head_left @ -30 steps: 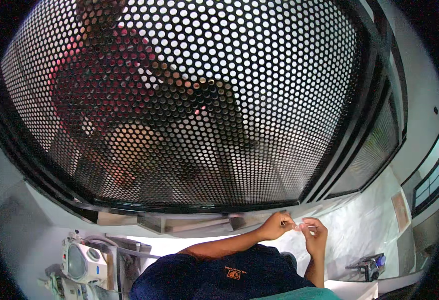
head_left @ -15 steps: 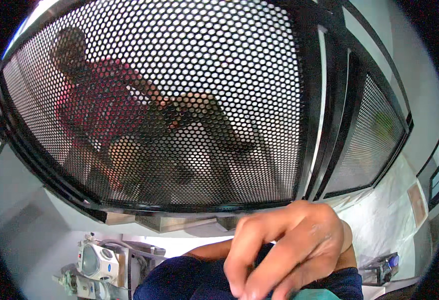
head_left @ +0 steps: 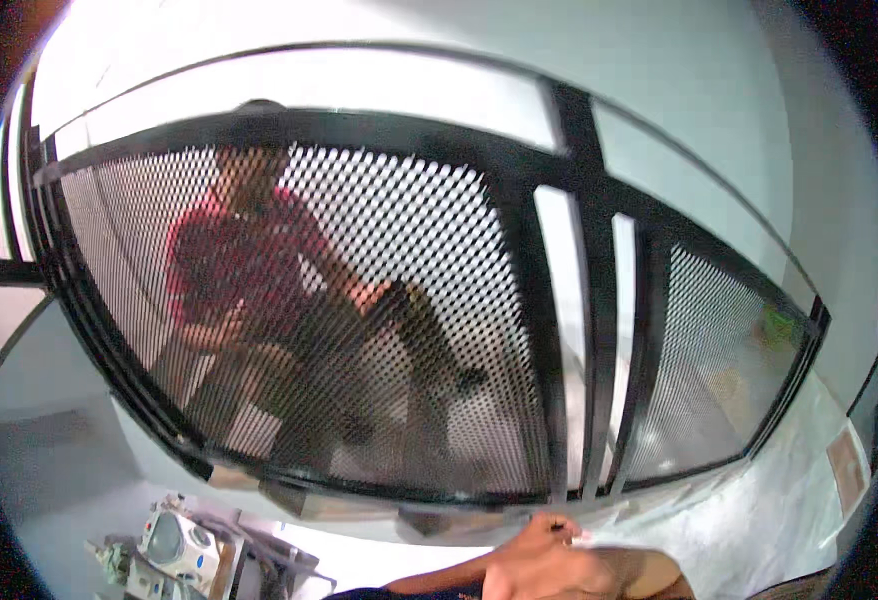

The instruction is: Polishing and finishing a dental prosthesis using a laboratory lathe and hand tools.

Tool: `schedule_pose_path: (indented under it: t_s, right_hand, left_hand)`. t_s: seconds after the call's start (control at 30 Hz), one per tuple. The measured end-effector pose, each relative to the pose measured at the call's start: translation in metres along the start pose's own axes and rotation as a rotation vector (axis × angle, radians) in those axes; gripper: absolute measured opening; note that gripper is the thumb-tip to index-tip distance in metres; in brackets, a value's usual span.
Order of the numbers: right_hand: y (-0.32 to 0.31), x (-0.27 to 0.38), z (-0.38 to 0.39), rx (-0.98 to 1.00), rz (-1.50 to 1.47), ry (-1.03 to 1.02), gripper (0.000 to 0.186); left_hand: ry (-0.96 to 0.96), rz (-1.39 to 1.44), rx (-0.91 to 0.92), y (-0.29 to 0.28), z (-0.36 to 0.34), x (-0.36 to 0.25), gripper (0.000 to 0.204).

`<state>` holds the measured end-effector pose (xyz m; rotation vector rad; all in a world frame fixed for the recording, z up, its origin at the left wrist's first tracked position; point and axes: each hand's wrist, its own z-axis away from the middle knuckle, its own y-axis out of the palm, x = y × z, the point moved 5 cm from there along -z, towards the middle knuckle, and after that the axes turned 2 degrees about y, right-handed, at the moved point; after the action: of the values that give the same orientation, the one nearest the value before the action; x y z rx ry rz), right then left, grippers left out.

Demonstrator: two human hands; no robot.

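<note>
At the bottom edge, right of centre, my two hands meet and overlap, both blurred. A bare forearm reaches in from the lower left to my left hand, which sits slightly farther away; its fingers are too smeared to read. Closer in and partly cut off by the frame is my right hand, its fingers looking curled. A tiny dark spot and a pale bit show by the left hand's far side, too small to name. Whatever lies between the hands is hidden.
A black-framed perforated mesh panel spans the view ahead. Behind it sits a person in a red top, bent forward. A white machine with a round window stands lower left. A pale wrinkled sheet lies lower right.
My view has tilted up, so the panel's top rail now shows. My hands sit lower in the picture; the right hand appears smaller. The dark blue and teal cloth beneath has mostly left view.
</note>
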<state>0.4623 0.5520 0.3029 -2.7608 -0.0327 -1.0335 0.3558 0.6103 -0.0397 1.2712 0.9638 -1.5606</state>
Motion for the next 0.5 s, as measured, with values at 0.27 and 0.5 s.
schedule_pose_path:
  t_s: [0.27, 0.5]
  right_hand:
    - [-0.035, -0.007, 0.198, -0.988, 1.045, 0.500, 0.020]
    - [0.030, -0.051, 0.367, -1.779, 0.630, 0.850, 0.017]
  left_hand:
    - [0.169, -0.272, -0.040, 0.027, -0.038, -0.013, 0.015]
    - [0.496, -0.571, 0.057, 0.111, -0.075, -0.067, 0.016]
